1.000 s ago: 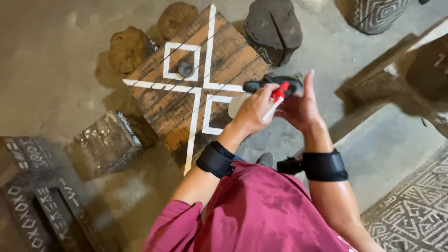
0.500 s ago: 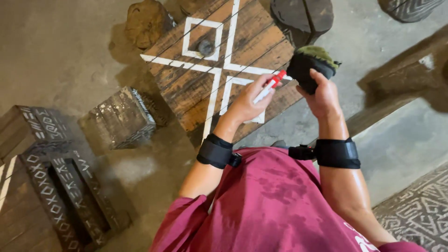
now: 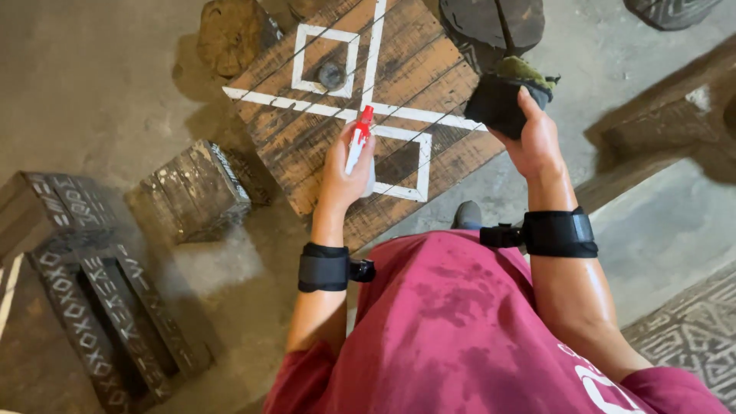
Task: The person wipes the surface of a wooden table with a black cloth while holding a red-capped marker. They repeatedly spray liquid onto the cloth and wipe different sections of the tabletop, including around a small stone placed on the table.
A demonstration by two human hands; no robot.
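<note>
Left grip (image 3: 346, 170) clenched around red-nozzled spray bottle (image 3: 359, 141); right grip (image 3: 533, 136) grasping dark sponge (image 3: 506, 98), both above painted wooden desk (image 3: 337, 123).

The light is soft and moderate, warm in tone, with no hard glare. It seems to fall from the upper left: the wooden stump (image 3: 230, 34) and the dark carved block (image 3: 192, 192) each throw a blurred shadow down and to the right onto the concrete floor (image 3: 100, 84). The floor at the upper left is brightest; a dull sheen lies on the paler slab (image 3: 667, 230) at the right. The painted wooden tabletop (image 3: 368, 115) is sharp, its white lines crisp. Straight lines bow slightly near the frame's edges. The crates (image 3: 84, 299) at lower left sit in dimmer light.
</note>
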